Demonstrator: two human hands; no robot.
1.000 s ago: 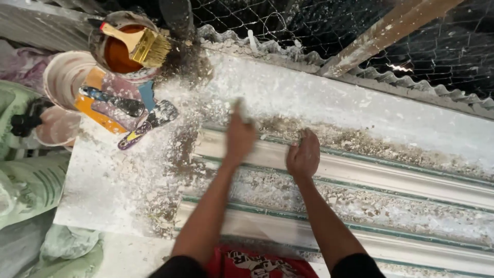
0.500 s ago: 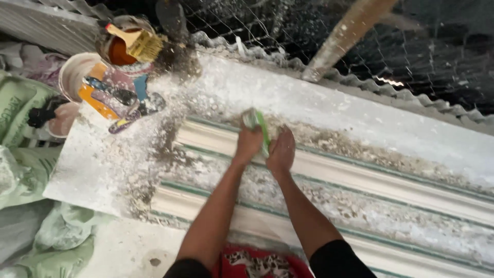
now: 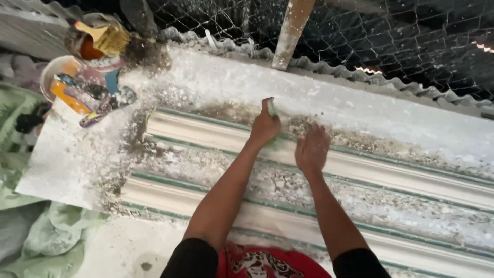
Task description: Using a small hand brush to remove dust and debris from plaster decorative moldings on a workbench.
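A paintbrush (image 3: pixel 105 36) is seen in a tin, with a white bucket (image 3: pixel 54 72) just below-left of it.

A white, plaster-dusted counter (image 3: pixel 62 164) fills the lower view, strewn with crumbs and grey-brown grit. Behind it runs a corrugated sheet (image 3: pixel 360 82), and above that a wire mesh fence (image 3: pixel 411 36) against darkness. A pale wooden post (image 3: pixel 290 31) leans up at the mesh. Crumpled green cloth (image 3: pixel 46 231) lies at the left edge. Light is soft and even.
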